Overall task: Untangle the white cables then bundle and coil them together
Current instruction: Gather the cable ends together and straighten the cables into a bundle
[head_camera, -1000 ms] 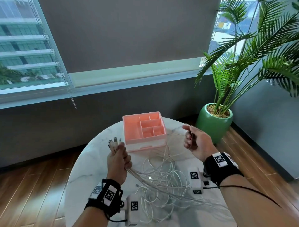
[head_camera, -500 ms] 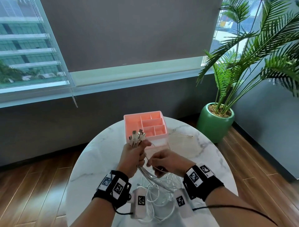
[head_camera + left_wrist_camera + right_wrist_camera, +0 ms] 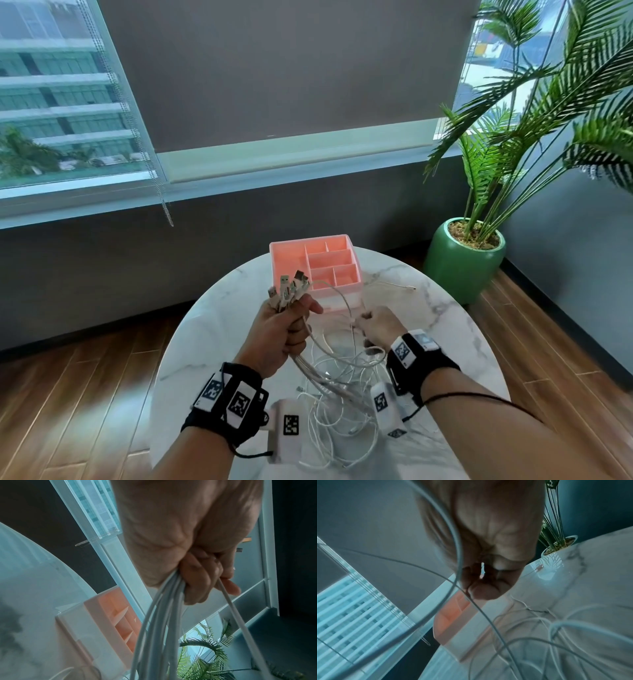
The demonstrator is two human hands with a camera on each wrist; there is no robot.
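My left hand (image 3: 291,322) grips a bunch of white cables (image 3: 329,380) just below their plugs (image 3: 287,291), which stick up above the fist. In the left wrist view the cables (image 3: 154,635) run down out of the curled fingers (image 3: 197,585). To its right my right hand (image 3: 375,325) pinches one thin cable; in the right wrist view its fingertips (image 3: 482,589) close on that strand (image 3: 488,616). A loop arches from the plugs over to the right hand. The rest lies in a loose tangle (image 3: 339,421) on the marble table (image 3: 212,329).
A pink compartment organiser (image 3: 318,267) stands just beyond my hands at the table's far side. One cable end (image 3: 407,287) trails to the right of it. A potted palm in a green pot (image 3: 462,260) stands on the floor at the right.
My right hand came in from the far right to beside the left hand, then drew slightly right with one cable. The left hand has shifted right and up with the plugs.
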